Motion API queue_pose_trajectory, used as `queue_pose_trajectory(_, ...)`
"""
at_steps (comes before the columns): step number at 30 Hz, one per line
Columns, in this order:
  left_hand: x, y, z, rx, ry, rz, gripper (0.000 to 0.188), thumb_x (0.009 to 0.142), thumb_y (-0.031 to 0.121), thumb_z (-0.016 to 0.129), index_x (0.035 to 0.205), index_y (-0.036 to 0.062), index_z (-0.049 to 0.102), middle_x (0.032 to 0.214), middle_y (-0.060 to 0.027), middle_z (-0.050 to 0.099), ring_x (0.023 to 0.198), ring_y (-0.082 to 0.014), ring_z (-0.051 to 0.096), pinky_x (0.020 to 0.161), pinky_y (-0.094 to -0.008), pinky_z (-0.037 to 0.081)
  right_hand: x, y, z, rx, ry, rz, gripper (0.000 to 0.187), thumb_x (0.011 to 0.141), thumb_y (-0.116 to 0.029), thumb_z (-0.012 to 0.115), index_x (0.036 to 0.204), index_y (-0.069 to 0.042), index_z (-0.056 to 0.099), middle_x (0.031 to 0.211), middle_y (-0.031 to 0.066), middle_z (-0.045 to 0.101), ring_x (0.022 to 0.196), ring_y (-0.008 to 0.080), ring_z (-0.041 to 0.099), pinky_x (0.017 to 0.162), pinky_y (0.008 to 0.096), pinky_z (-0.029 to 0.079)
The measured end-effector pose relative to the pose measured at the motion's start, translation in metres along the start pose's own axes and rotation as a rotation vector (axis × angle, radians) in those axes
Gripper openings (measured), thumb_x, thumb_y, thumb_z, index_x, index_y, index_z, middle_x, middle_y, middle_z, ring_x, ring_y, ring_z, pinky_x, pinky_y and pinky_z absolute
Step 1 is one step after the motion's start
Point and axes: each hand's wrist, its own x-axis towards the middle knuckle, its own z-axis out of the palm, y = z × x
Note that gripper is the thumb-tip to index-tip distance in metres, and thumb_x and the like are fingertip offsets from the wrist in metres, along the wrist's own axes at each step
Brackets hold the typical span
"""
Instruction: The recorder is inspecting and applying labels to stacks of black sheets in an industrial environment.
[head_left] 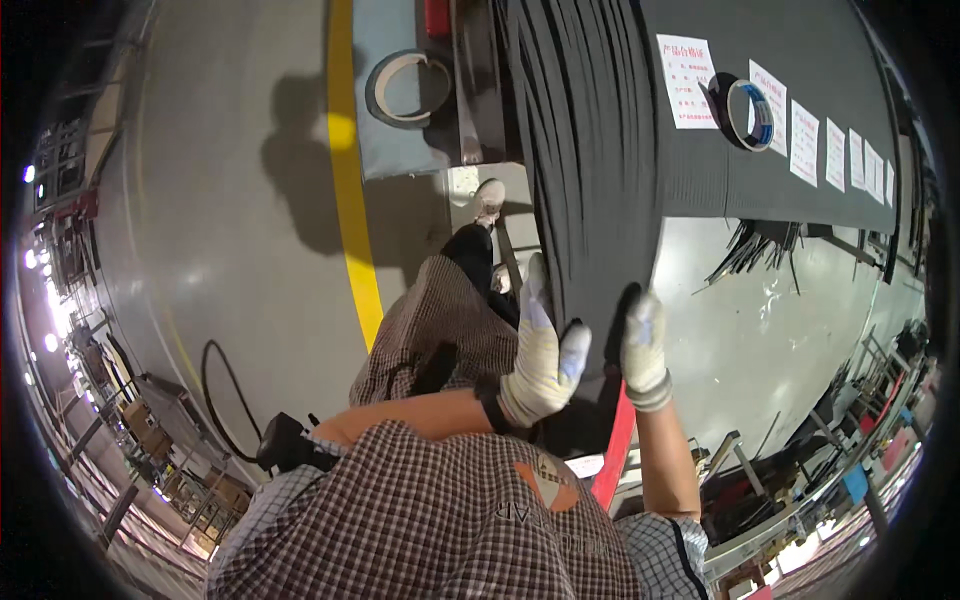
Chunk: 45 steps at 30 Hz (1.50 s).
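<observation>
A wide bundle of long black strips (pixel 595 150) runs from the far edge down toward my body, its near end between my two gloved hands. At its left edge is my left hand (pixel 542 365), in a pale glove, fingers stretched out along the side and thumb apart. My right hand (pixel 645 345), also gloved, lies along the right edge with its fingers straight. Both palms face inward toward the strips. Neither hand's fingers are wrapped round anything; firm contact with the strips cannot be made out.
At far right, a black-covered table (pixel 760 190) bears white printed sheets (pixel 688 80) and a tape roll (pixel 750 115). Another tape roll (pixel 383 90) lies on a grey-blue surface (pixel 385 145) at far left. Loose black strips (pixel 758 250) hang below the table. A red bar (pixel 615 450) is near my right forearm.
</observation>
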Motion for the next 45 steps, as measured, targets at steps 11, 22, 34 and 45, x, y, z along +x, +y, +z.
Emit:
queue_pose_trajectory(11,0.038,-0.007,0.005,-0.5,0.059,-0.371,0.062,0.098,0.024,0.052,0.146,-0.0009,0.02,0.133,-0.0116,0.04,0.122,-0.0201,0.039,0.105,-0.0303,0.032,0.023,0.002,0.008,-0.15,0.185,-0.329,0.056,0.101,-0.038,0.043,0.134,0.007,0.044,0.106,0.0157,0.063,0.099,0.0274,0.059,0.087,0.036,0.045)
queue_pose_trajectory(22,0.025,0.017,-0.008,-0.323,-0.045,-0.254,0.092,0.086,0.016,0.069,0.148,-0.0025,0.003,0.14,-0.0185,0.038,0.126,-0.0281,0.042,0.109,-0.0373,0.03,0.002,-0.03,0.002,0.248,-0.079,0.008,0.053,0.084,-0.022,0.071,0.126,0.003,0.051,0.112,0.0126,0.064,0.102,0.0191,0.059,0.092,0.0339,0.046)
queue_pose_trajectory(34,0.031,0.017,0.001,-0.829,0.048,-0.589,0.061,0.087,0.006,0.067,0.136,0.0032,0.033,0.117,-0.0043,0.053,0.103,-0.0145,0.053,0.091,-0.0264,0.046,0.008,-0.029,0.001,0.204,-0.081,-0.057,0.06,0.091,-0.031,0.066,0.135,0.002,0.044,0.121,0.0131,0.059,0.109,0.0194,0.056,0.094,0.0315,0.045)
queue_pose_trajectory(45,0.045,0.024,0.002,-0.805,0.09,-0.503,0.059,0.091,0.02,0.065,0.139,0.0044,0.034,0.122,-0.0055,0.05,0.109,-0.0142,0.047,0.095,-0.0298,0.041,0.014,-0.017,0.003,0.024,0.118,-0.283,0.062,0.099,-0.046,0.044,0.133,0.006,0.045,0.105,0.0206,0.062,0.098,0.0252,0.058,0.085,0.0343,0.046)
